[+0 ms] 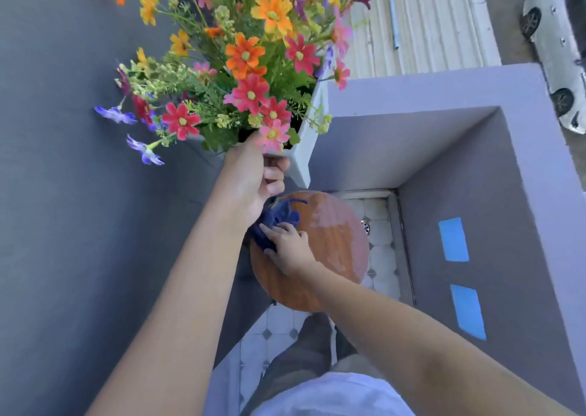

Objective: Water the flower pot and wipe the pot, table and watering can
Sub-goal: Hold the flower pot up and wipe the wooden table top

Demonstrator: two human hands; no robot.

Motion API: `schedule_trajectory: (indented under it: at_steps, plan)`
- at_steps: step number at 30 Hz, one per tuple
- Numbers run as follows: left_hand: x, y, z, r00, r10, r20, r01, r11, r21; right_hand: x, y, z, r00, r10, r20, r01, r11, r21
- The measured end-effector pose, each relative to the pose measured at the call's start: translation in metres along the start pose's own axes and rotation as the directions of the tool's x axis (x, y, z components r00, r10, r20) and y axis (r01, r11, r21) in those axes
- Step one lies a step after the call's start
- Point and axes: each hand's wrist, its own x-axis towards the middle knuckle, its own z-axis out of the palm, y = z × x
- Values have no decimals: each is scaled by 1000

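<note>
A white square flower pot (305,149) full of red, orange, pink and purple flowers (250,64) is lifted off the table, tilted. My left hand (253,181) grips the pot's near rim and holds it in the air. Below it stands a small round wooden table (336,244) with a wet, pale patch on its far side. My right hand (290,247) presses a dark blue cloth (276,222) onto the table's left part, under the raised pot. No watering can is in view.
Grey balcony walls close in on the left (79,193) and right (494,225); the right one bears two blue tape strips (453,239). White tiled floor (380,235) with a drain lies beyond the table. A white car (558,51) is parked far below.
</note>
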Motion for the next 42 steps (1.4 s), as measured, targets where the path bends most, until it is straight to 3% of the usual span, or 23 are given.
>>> schedule_trajectory:
  at_steps: [3,10,16,20,24,30,35,38,42]
  plan:
    - [4,-2,-6,999,-35,-9,36,999,31,0,-1,34,997,-59,-51,49,983,-175]
    - [12,-7,-13,996,-84,-20,85,995,54,16,30,25,973,-208,-99,174,946,-275]
    - [9,-6,-17,997,-75,14,75,997,-2,-7,99,-32,920,54,-388,-111,986,-126]
    - [7,-6,-13,997,-71,11,71,997,14,-27,137,-56,890,172,-422,-222,972,-72]
    - [11,-10,-16,997,-66,26,65,997,34,-8,122,-45,879,198,-434,-236,971,-35]
    - [18,-16,-23,997,-74,-7,75,995,71,36,48,7,921,50,-385,-97,990,-103]
    - [21,-18,-26,997,-71,-3,71,995,68,-1,-2,63,959,-145,-244,118,985,-123]
    - [19,-19,-27,999,-54,4,53,995,82,-31,6,89,963,-244,-116,231,966,-117]
    - [17,-19,-28,998,-61,9,60,995,82,-64,47,67,952,-247,-181,232,968,-101]
